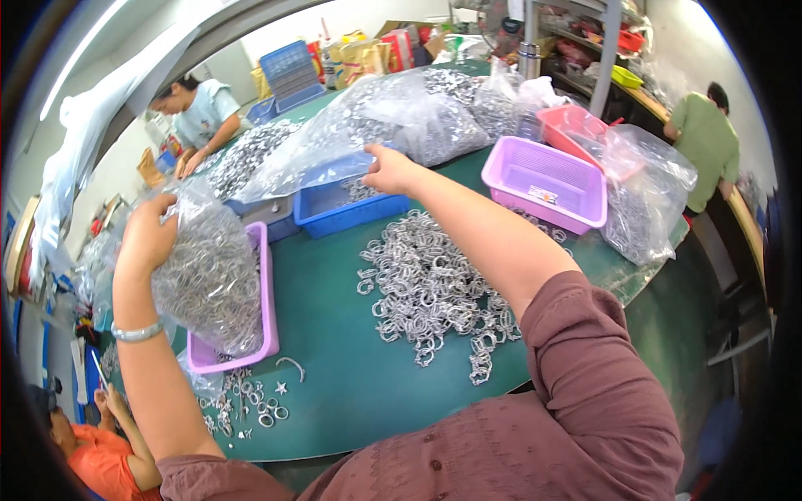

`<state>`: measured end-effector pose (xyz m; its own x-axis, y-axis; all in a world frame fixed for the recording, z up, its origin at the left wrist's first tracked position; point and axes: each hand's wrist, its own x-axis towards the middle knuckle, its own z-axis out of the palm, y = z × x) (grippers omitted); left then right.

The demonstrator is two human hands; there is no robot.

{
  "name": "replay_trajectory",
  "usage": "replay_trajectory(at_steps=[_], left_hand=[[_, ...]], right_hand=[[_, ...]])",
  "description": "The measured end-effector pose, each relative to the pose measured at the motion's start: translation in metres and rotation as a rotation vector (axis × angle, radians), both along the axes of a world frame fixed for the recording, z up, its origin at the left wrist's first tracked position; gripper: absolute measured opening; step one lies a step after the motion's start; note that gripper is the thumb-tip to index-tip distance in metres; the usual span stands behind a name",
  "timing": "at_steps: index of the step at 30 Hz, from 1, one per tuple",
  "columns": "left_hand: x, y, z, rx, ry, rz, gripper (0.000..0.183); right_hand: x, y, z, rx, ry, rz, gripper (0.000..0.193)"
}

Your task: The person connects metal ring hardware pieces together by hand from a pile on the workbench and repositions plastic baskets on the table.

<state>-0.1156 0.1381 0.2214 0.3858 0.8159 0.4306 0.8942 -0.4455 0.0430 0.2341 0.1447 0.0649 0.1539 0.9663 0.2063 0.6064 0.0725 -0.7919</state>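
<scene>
At the left, my left hand (150,232) is closed on the upper edge of a clear plastic bag (209,275) full of silvery metal rings. The bag leans in a lilac plastic basket (269,330), covering most of its inside. My right hand (391,170) reaches over a blue plastic bin (355,219), its index finger and thumb apart, with nothing visible between them. Some metal pieces (361,190) lie in that bin. Under my right forearm, a heap of open silvery metal rings (430,288) rests on the green table (334,376).
Loose rings and small stars (263,409) lie near the front edge. Behind the bins is a large clear bag of metal pieces (409,125). At right stand a purple basket (547,171), a pink basket (576,125) and another filled bag (639,209). Other people work around the table.
</scene>
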Motion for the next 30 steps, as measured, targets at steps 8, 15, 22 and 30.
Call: replay_trajectory(at_steps=[8, 15, 22, 30], left_hand=[[-0.004, -0.012, -0.004, 0.216, -0.056, -0.192, 0.024], [0.003, -0.042, -0.004, 0.503, -0.026, -0.297, 0.019], [0.013, -0.088, -0.027, 0.744, -0.069, -0.443, 0.014], [0.024, -0.134, -0.074, 0.344, -0.198, -0.590, 0.055]], right_hand=[[0.078, -0.071, 0.014, 0.071, -0.540, -0.088, 0.052], [0.168, -0.175, 0.015, -0.496, -0.863, -0.123, 0.054], [0.182, -0.211, -0.030, -0.120, -0.866, -0.559, 0.020], [0.118, -0.251, 0.057, 0.184, -0.444, -0.038, 0.016]])
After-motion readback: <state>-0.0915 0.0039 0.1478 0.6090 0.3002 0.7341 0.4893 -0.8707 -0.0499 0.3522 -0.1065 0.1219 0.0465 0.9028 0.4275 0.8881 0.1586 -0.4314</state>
